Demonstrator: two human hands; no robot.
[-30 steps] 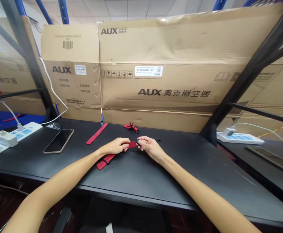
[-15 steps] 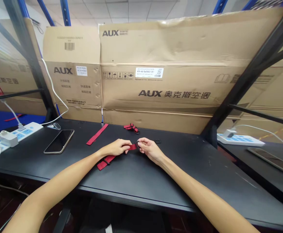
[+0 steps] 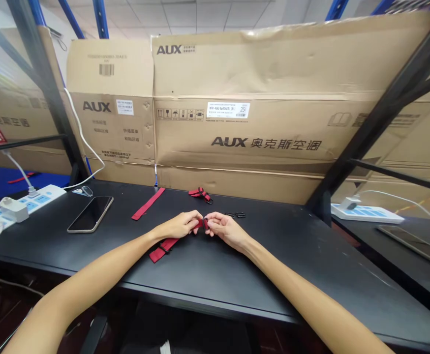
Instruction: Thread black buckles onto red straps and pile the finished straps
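A red webbing strap point(image 3: 163, 248) with a black slider on it lies across the black table point(image 3: 215, 275), its far end lifted between my hands. My left hand point(image 3: 180, 226) pinches that end of the strap. My right hand point(image 3: 224, 227) meets it fingertip to fingertip, pinched on the strap end and a small black buckle that barely shows. A loose red strap point(image 3: 147, 203) lies further back on the left. Another red strap with a black ring point(image 3: 200, 193) rests near the cardboard. Small black metal rings point(image 3: 237, 215) lie just beyond my right hand.
A phone point(image 3: 90, 214) lies face up at the left. White power strips sit at the far left point(image 3: 26, 201) and on the right bench point(image 3: 366, 212). Large AUX cardboard boxes point(image 3: 255, 132) wall off the back. Black rack posts slant at both sides.
My hands have drawn together, so the red strap end between them is now almost hidden by my fingers. The black rings beyond my right hand show more.
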